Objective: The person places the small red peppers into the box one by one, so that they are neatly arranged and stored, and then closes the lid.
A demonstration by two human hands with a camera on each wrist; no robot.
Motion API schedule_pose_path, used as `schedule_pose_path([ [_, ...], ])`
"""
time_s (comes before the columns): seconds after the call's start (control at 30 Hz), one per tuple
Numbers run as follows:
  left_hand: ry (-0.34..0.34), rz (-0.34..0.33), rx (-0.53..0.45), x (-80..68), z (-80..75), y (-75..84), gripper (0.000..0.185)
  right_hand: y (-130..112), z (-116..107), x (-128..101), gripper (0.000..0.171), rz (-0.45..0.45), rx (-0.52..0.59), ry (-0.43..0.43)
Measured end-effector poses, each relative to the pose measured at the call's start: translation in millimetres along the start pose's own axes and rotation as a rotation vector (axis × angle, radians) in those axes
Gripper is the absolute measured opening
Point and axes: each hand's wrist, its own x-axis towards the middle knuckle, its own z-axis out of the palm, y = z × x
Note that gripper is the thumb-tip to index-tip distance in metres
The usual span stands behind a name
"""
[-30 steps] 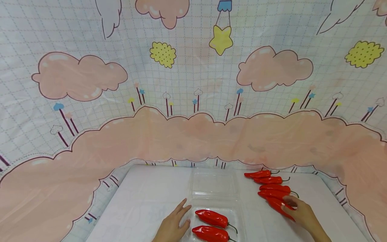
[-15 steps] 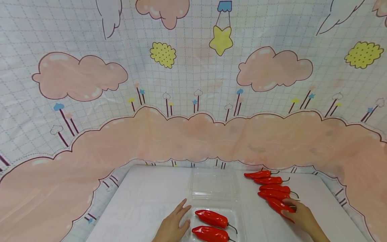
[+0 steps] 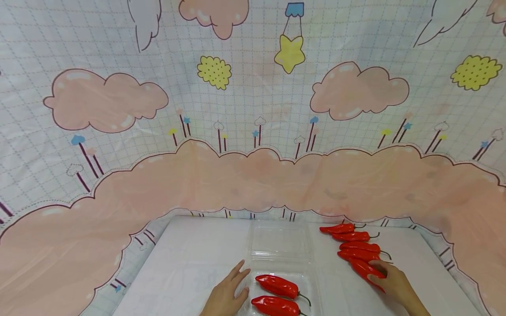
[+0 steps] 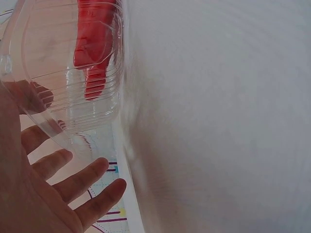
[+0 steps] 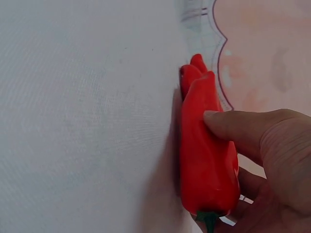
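In the head view, my right hand (image 3: 395,283) grips the nearest red pepper (image 3: 361,268) of a row on the right. The right wrist view shows its thumb (image 5: 233,124) laid along the glossy pepper (image 5: 206,150), with the other fingers partly hidden behind it. My left hand (image 3: 227,293) is at the left side of a clear plastic clamshell box (image 3: 280,239), its fingers spread and relaxed. Seen from the left wrist, the fingertips are by the box's ribbed wall (image 4: 53,104). Two red peppers, an upper one (image 3: 276,285) and a lower one (image 3: 275,305), lie in the box.
Several more red peppers (image 3: 359,254) lie in a slanting row toward the back right of the white table (image 3: 189,254). Behind the table hangs a cloth (image 3: 245,180) printed with clouds. The box's lid is folded back, away from me.
My right hand has shifted slightly and its thumb and fingers sit more around the nearest pepper, which has turned a little. The left hand and the box have stayed put.
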Motion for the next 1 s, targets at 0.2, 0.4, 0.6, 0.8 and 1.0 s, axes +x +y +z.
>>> schedule_pose_path([
  [0.2, 0.006, 0.001, -0.001, 0.0, -0.3, 0.0, 0.046, -6, -4, -6, 0.064, -0.007, 0.011, 0.018],
  [0.4, 0.007, -0.005, -0.008, 0.0, -0.2, 0.1, 0.046, -17, -9, -12, 0.062, -0.033, 0.017, 0.054],
  [0.6, 0.004, -0.009, -0.011, -0.3, -0.4, 1.0, 0.046, -26, -12, -17, 0.062, -0.042, 0.026, 0.071],
  [0.8, -0.014, -0.016, -0.014, -1.4, -1.8, 2.6, 0.048, -35, -16, -24, 0.062, -0.052, 0.050, 0.068],
  [1.0, -0.013, -0.024, -0.017, -2.1, -2.7, 3.6, 0.047, -46, -18, -32, 0.061, -0.077, 0.066, 0.074],
])
